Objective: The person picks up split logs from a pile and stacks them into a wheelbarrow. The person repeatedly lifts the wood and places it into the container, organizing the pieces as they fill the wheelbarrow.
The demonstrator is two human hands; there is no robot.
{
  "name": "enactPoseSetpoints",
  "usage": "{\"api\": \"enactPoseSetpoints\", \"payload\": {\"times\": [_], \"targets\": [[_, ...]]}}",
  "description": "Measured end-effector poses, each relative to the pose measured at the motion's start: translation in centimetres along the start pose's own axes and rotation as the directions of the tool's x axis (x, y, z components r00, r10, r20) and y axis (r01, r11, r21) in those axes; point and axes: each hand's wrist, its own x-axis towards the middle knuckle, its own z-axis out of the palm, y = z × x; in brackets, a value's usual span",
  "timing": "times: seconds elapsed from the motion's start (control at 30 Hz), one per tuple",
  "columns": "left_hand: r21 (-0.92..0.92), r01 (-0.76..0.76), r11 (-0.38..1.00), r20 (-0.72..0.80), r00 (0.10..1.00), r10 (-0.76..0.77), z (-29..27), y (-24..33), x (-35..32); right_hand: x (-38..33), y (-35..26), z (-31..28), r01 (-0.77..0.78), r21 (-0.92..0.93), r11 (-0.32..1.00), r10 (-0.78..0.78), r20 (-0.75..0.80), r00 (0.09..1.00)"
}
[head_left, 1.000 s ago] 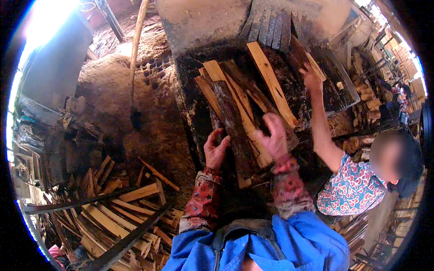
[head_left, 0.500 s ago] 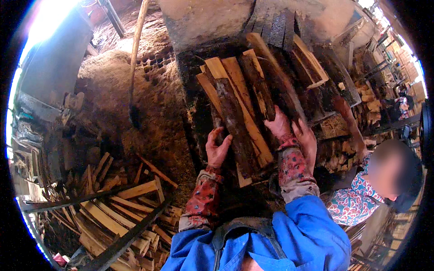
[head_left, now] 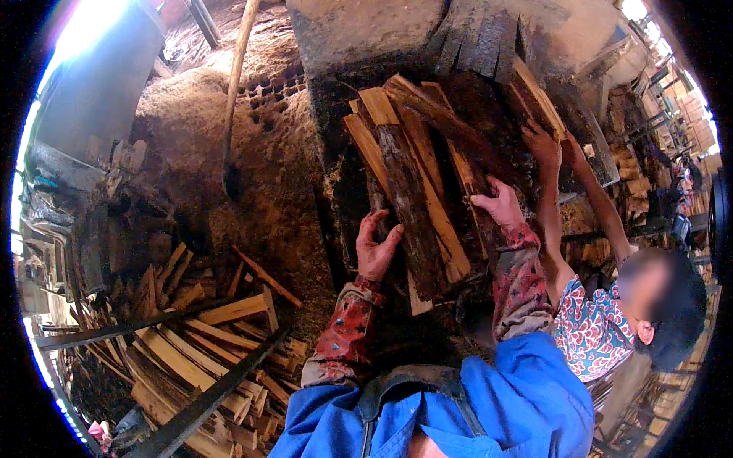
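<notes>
A pile of split firewood [head_left: 412, 191], with dark bark and pale cut faces, lies in front of me. My left hand [head_left: 374, 246] is at its near left side, fingers curved and thumb apart, beside the bark-covered log. On the right, my right hand [head_left: 504, 206] has thumb and fingers around a narrow split log [head_left: 463, 168] with a pale edge. A dark slab of wood [head_left: 447, 120] lies slantwise over the far part of the pile. To the right, a co-worker's hands [head_left: 544, 145] hold another split log [head_left: 540, 95].
The co-worker [head_left: 603, 328], in a patterned top, is close by my right arm. Below left, a dark metal bar frame [head_left: 206, 397] holds loose wood strips [head_left: 179, 362]. A long wooden-handled tool [head_left: 236, 84] leans at the far left. Dark slats [head_left: 481, 49] stand behind the pile.
The dark slab has tipped leftward across the pile. My right hand has shifted right. The co-worker's hands have reached in to the split log on the right; my left hand has barely moved.
</notes>
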Motion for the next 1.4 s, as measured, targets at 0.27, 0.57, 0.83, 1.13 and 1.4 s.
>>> {"api": "enactPoseSetpoints", "payload": {"times": [0.27, 0.57, 0.83, 1.13, 1.4], "targets": [[-0.040, 0.033, 0.999, 0.010, 0.999, -0.033, 1.2, -0.7, 1.0, -5.0, -3.6, 5.4, 0.067, 0.197, 0.978, -0.091, 0.115, 0.989], [0.041, -0.022, 0.999, 0.010, 1.000, 0.021, 1.2, -1.6, 1.3, -3.3, 0.6, 2.2, 0.347, -0.419, 0.839, -0.418, -0.087, 0.904], [-0.106, 0.024, 0.994, 0.021, 1.000, -0.022, 0.4, -2.7, 0.5, 1.6, 8.2, -2.5, -0.001, -0.725, 0.689, -0.038, -0.037, 0.999], [-0.018, -0.062, 0.998, -0.044, 0.997, 0.061, -0.7, -5.1, 0.0, -4.7, 4.5, 1.9, 0.124, -0.485, 0.866, -0.077, 0.117, 0.990], [0.051, -0.077, 0.996, -0.010, 0.997, 0.077, -1.3, -4.8, -0.5, -11.9, 1.1, 4.4, 0.028, 0.056, 0.998, -0.037, 0.164, 0.986]]}}
